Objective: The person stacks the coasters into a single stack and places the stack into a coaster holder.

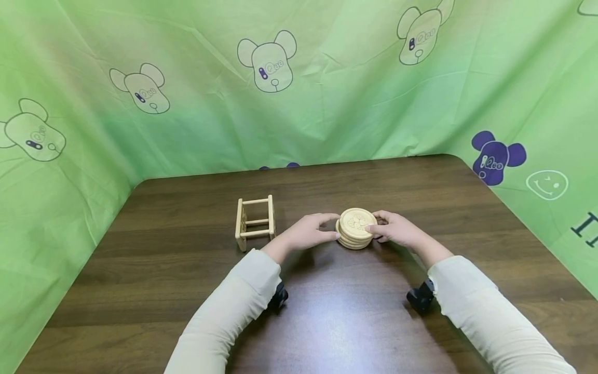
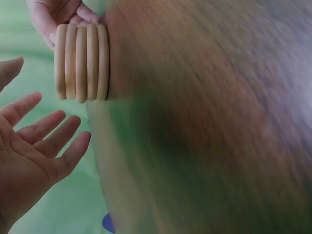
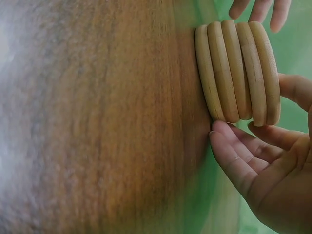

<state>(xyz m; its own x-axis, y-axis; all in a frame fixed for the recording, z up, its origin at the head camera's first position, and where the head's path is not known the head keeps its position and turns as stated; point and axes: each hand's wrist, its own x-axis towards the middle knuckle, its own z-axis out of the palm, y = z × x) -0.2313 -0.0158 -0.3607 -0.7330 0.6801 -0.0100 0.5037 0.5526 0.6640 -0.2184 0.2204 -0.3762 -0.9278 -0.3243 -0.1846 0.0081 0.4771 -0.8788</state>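
A stack of several round pale wooden coasters [image 1: 355,245] sits on the table, a carved pattern on the face of the top coaster [image 1: 357,221]. My right hand [image 1: 394,229] is at its right side, pinching the top coaster with the thumb on its face and a fingertip at its rim; the other fingers [image 3: 234,153] curve low beside the stack. On the opposite side is my left hand [image 1: 309,231], thumb and fingers spread. In the left wrist view those fingers [image 2: 51,124] hold nothing and show a gap from the stack's edges.
A small wooden rack [image 1: 256,233] with posts and crossbars stands left of my left hand. The dark wood-grain table [image 1: 177,291] ends at a green printed cloth [image 1: 327,119] behind and at the sides. A black wrist device [image 1: 422,295] shows under the right sleeve.
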